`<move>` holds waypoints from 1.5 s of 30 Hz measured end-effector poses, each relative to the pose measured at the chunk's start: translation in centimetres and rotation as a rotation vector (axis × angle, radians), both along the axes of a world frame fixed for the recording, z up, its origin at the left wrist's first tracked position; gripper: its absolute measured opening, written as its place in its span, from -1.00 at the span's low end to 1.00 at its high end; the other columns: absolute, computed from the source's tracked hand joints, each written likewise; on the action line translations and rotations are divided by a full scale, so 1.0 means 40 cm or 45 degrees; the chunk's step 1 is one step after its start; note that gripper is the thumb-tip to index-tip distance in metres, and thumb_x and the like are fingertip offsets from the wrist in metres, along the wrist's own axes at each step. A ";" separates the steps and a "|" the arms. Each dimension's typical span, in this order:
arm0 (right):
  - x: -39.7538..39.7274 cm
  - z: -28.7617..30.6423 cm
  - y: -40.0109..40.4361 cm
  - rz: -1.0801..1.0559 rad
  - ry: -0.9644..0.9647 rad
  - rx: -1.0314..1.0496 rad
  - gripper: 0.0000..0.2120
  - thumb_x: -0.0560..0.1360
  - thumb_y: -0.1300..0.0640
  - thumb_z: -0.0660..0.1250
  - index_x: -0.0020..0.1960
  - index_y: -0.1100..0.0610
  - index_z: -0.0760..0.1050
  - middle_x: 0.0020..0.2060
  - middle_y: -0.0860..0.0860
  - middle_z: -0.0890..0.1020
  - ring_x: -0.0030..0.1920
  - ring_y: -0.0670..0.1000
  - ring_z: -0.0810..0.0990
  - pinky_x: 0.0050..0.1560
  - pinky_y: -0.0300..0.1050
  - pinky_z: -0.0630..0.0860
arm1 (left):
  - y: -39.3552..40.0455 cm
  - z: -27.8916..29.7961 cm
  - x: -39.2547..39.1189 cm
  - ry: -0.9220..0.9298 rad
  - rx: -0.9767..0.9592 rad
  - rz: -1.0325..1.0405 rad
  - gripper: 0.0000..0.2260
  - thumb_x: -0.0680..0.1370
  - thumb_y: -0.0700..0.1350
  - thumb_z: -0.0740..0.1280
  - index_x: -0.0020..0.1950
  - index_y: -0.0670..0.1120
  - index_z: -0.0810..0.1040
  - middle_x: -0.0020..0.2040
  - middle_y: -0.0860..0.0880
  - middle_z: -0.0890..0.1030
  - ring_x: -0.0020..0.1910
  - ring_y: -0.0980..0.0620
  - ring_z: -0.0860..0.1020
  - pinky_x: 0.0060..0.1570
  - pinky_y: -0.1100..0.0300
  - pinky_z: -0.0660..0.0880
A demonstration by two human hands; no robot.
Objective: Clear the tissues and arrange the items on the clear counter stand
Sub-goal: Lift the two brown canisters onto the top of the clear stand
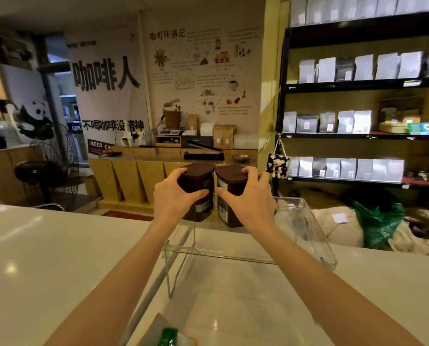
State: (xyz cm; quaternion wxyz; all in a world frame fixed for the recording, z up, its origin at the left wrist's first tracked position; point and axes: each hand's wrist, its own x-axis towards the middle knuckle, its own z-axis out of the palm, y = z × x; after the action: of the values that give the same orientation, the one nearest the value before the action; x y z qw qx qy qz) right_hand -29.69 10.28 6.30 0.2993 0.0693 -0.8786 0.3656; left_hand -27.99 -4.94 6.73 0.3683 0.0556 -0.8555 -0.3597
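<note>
Head view: left hand (pixel 176 196) grasps left brown canister (pixel 198 193), right hand (pixel 245 198) grasps right brown canister (pixel 229 196), side by side, touching, atop clear stand (pixel 233 253) on white desk (pixel 46 245). Canister labels, barcode unreadable. Banner (pixel 108 96) at 11 o'clock reads "咖啡人", "NEED CO…". Bagged shelf (pixel 358 83) at 2 o'clock.

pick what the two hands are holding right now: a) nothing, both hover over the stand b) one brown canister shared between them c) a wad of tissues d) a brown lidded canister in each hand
d: the left hand grips one brown canister and the right hand grips a second brown canister, side by side above the clear stand.
</note>
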 end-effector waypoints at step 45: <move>-0.004 0.024 0.031 0.289 -0.204 0.183 -0.17 0.41 0.03 0.39 0.48 0.01 -0.06 0.42 0.10 0.30 0.37 0.12 0.34 0.29 0.09 0.44 | -0.007 -0.001 0.010 -0.329 0.014 -0.274 0.08 0.30 -0.02 0.51 0.46 0.06 -0.30 0.54 -0.09 0.06 0.49 -0.10 0.12 0.42 -0.08 0.17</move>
State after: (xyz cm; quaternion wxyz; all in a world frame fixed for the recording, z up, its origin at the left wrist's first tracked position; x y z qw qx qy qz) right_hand -29.84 11.53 7.24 0.1794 0.1600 -0.9101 0.3374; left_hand -27.61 -5.22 6.67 0.2142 0.0116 -0.8948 -0.3915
